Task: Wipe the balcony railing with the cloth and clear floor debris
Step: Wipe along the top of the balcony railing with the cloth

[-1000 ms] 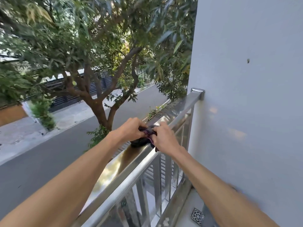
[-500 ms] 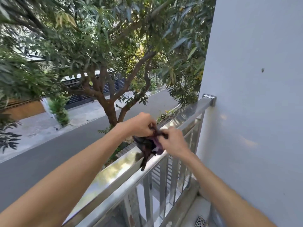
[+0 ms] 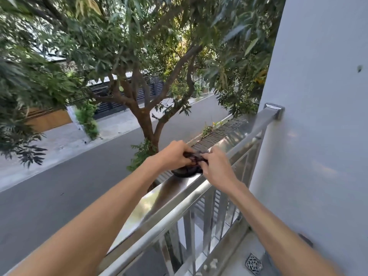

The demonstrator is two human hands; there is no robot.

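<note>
A shiny steel balcony railing (image 3: 155,208) runs from the lower left up to a bracket on the grey wall. A dark, bunched cloth (image 3: 189,169) rests on its flat top rail about midway along. My left hand (image 3: 175,154) grips the cloth from the left and my right hand (image 3: 215,168) grips it from the right, fingers pinched into the fabric. Most of the cloth is hidden between the two hands. The balcony floor (image 3: 235,253) shows at the bottom right, pale and smooth.
A grey wall (image 3: 318,136) closes the right side. A metal floor drain grate (image 3: 253,263) sits by the wall's base. Vertical railing bars (image 3: 209,222) stand below the top rail. Beyond the rail are a tree (image 3: 147,120) and a street far below.
Half a second ago the cloth hung lifted and loose between my hands above the rail. Now it sits bunched on the top rail with both hands pressed down on it.
</note>
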